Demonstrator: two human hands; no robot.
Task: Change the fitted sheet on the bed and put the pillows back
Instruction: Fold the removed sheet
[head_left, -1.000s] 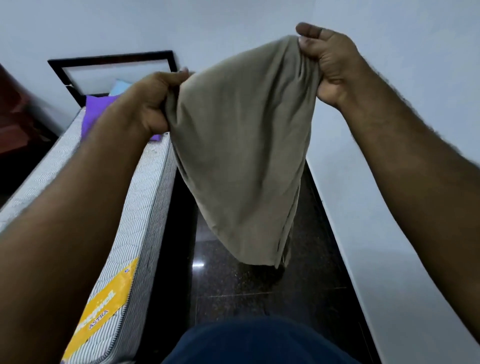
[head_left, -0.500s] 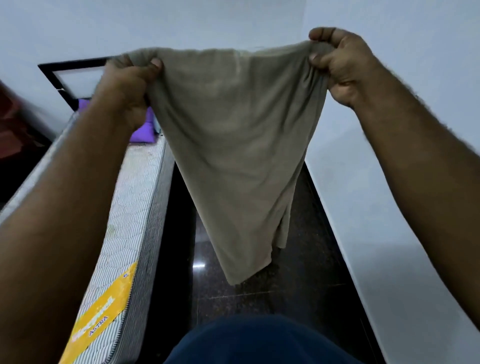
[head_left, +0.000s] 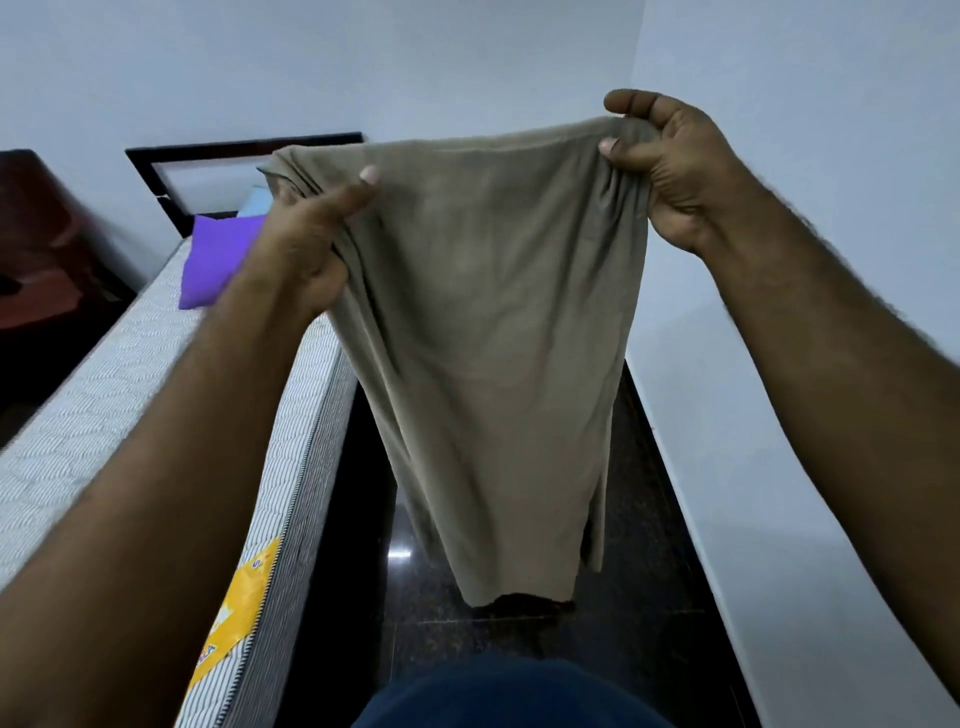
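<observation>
Left hand (head_left: 306, 244) clenched on the top edge of the khaki sheet (head_left: 493, 332), thumb stretched across the front of the cloth, fabric bunched in the grip. Right hand (head_left: 670, 171) pinching the opposite top corner, fingers curled over the hem. Sheet held up at chest height between both hands, spread along its top edge and narrowing downward, lower end hanging just above the dark floor (head_left: 649, 597). Bare quilted mattress (head_left: 104, 395) to the left, yellow label (head_left: 234, 618) on its near side. Purple pillow (head_left: 218, 260) at the far end of the mattress, light blue pillow (head_left: 254, 203) behind it, against the dark headboard (head_left: 208, 150). White wall (head_left: 779, 312) to the right.
</observation>
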